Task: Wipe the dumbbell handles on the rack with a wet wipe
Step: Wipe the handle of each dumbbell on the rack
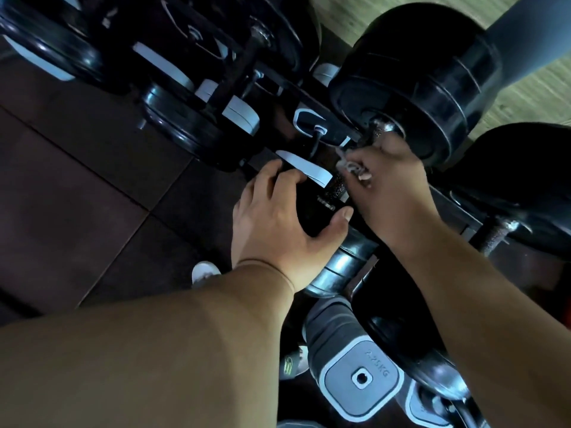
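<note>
Centrally, the fingers (365, 177) of my right hand (392, 186) are curled round the wipe (346, 163), a crumpled white wad, clamping it against the handle (338, 187) of a dumbbell lying on the rack (227, 86). A short knurled stretch of the handle shows just left of the wipe; the rest is hidden under my palm. Beside it, my left hand (278, 217) grasps the near head (318, 211) of the same dumbbell, fingers hooked over its far edge and thumb pressed on its near edge. The two hands lie close together, nearly touching at the thumb. Up and to the right, the far head (417, 84) is large, black and ribbed, touching the back of my right hand. More black dumbbells fill the rack to the upper left and far right. Below my forearms sits a grey-rimmed weight (361, 375) marked 2.25KG. Dark mats (77, 180) cover the floor at left, where a white shoe (204, 271) shows; pale wood flooring (543, 94) appears at the upper right.
</note>
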Tool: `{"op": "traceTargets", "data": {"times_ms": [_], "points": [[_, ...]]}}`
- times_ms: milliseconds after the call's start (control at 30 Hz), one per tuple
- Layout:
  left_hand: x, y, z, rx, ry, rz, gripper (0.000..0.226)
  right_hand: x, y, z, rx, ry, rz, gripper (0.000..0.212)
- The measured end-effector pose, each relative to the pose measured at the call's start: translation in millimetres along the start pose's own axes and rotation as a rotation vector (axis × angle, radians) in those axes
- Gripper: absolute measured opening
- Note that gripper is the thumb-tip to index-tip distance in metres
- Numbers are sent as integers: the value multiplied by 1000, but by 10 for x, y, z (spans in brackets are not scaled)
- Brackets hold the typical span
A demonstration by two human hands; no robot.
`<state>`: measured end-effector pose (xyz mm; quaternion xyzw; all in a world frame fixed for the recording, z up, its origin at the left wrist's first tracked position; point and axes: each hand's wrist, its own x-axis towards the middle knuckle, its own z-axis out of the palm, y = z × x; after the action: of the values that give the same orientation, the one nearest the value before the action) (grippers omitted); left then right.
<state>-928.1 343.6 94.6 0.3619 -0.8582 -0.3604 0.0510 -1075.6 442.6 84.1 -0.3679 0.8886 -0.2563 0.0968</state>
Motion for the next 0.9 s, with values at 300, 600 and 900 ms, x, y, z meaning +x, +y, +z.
{"op": "traceTargets", "data": {"times_ms": [300,600,900], "points": [[6,-5,-9,6,-4,8,77,-74,-66,-32,16,-98,-1,17],[9,-15,1,8,12,28,74,26,-50,-31,32,69,179,15],[3,-30,24,6,13,26,72,54,-181,-16,344,329,709,19]]}}
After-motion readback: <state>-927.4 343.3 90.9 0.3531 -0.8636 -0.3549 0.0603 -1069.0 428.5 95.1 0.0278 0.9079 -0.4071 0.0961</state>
